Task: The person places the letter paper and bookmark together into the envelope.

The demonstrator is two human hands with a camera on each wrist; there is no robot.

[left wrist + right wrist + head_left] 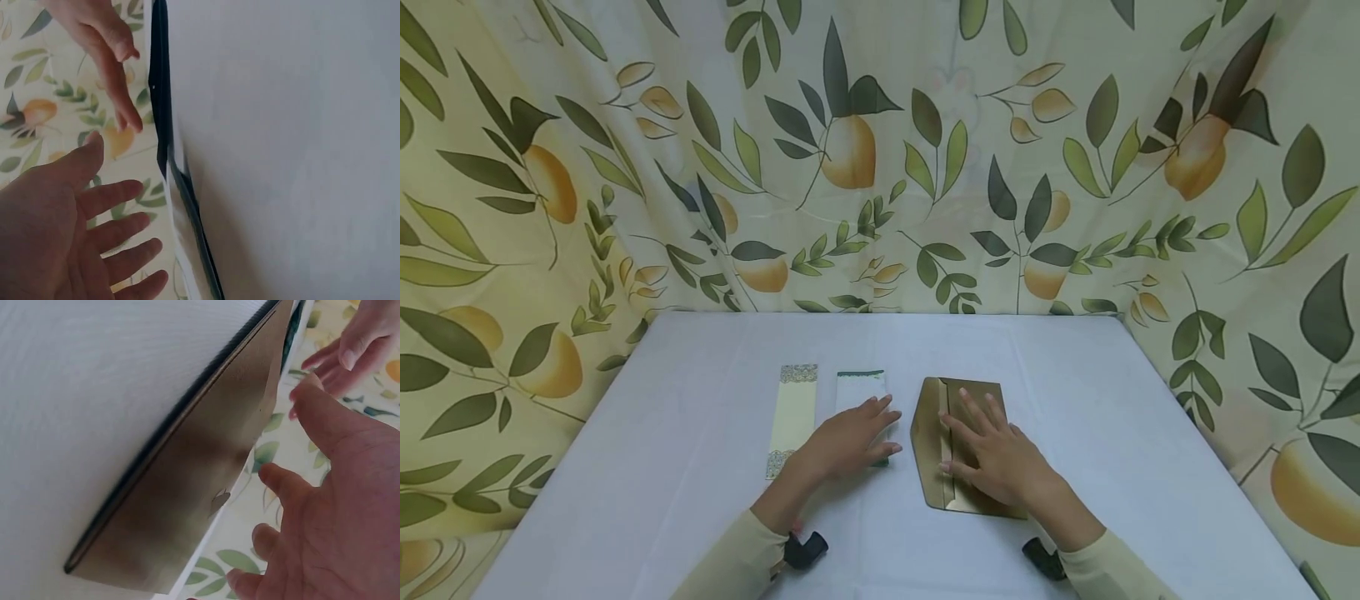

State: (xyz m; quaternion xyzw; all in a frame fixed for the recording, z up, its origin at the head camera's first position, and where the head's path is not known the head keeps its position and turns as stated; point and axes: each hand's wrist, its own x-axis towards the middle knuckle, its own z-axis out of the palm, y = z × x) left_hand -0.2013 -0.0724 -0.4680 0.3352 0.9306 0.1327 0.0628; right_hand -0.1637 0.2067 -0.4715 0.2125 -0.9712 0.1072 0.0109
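My left hand hovers over a white card with green edging, its fingers spread and nothing in them. Part of that card is hidden beneath the hand. To its left lies a cream paper strip with patterned silver-grey ends. Over a gold-brown envelope with its pointed flap folded out to the left, I hold my right hand, fingers apart. A gap shows between that palm and the envelope in the right wrist view.
A white cloth covers the table, whose far edge meets a curtain printed with leaves and orange fruit. Black wrist devices sit under both wrists, near the tabletop.
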